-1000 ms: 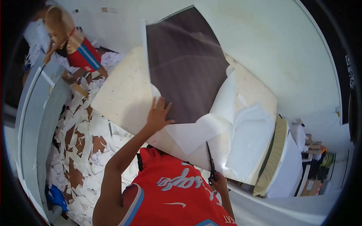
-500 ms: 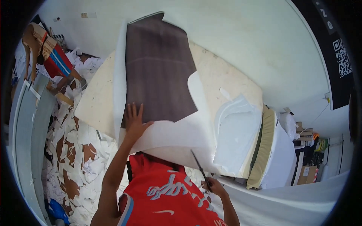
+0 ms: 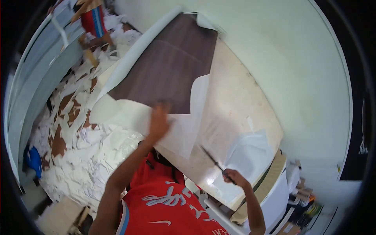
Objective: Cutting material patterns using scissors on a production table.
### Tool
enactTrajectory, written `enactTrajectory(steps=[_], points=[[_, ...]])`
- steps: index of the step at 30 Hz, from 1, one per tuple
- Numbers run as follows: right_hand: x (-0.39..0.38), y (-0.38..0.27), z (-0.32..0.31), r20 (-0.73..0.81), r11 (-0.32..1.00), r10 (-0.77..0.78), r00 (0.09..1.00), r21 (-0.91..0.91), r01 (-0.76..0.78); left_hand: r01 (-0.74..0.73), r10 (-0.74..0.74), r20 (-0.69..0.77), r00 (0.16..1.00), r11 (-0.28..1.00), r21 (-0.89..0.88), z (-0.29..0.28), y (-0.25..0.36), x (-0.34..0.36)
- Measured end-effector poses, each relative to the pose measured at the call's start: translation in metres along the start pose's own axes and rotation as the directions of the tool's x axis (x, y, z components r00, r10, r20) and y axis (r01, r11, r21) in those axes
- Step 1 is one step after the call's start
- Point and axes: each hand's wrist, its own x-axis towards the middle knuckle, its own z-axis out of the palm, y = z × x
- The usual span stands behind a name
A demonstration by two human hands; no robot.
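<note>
A dark brown sheet (image 3: 168, 70) with a stepped, curved outline lies over a larger white sheet (image 3: 129, 111) on a pale board (image 3: 231, 94). Motion smears my left hand (image 3: 159, 122) at the brown sheet's near edge, over the white sheet; its fingers do not show clearly. My right hand (image 3: 235, 178) is closed around the dark handle of a long thin blade (image 3: 211, 157). The blade points up and left, above the near right part of the board. Whether it is a knife or closed scissors I cannot make out.
A pale, shaped sheet (image 3: 244, 156) lies on the board's right part. White scraps (image 3: 98, 156) cover the floor to the left, beside a grey curved panel (image 3: 51, 82). Another person (image 3: 93, 21) is at the far left. A wall (image 3: 282, 70) stands behind the board.
The view has turned, so the board and sheets appear slanted. My left hand has shifted from lying spread on the brown sheet's left corner toward the middle of its near edge. The blade stays in my right hand.
</note>
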Motion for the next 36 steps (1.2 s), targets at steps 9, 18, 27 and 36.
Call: enactTrajectory(steps=[9,18,27,36], points=[[0.064,-0.061,-0.094,0.07,0.947,0.059,0.996,-0.321,-0.034,-0.324,0.257,0.246,0.935,0.901,0.289,0.029,0.062,-0.082],[0.044,-0.027,-0.046,0.308,0.999,0.047,0.95,-0.039,-0.036,-0.61,0.471,0.502,0.725,0.777,0.153,-0.023,0.02,-0.093],[0.004,0.073,0.019,0.01,0.995,-0.088,0.996,0.038,0.088,-0.155,0.112,0.284,0.952,0.979,0.134,-0.026,0.078,-0.01],[-0.017,0.083,0.088,-0.208,0.975,-0.096,0.974,0.177,0.133,-0.414,0.307,0.307,0.901,0.819,0.397,0.043,0.066,-0.011]])
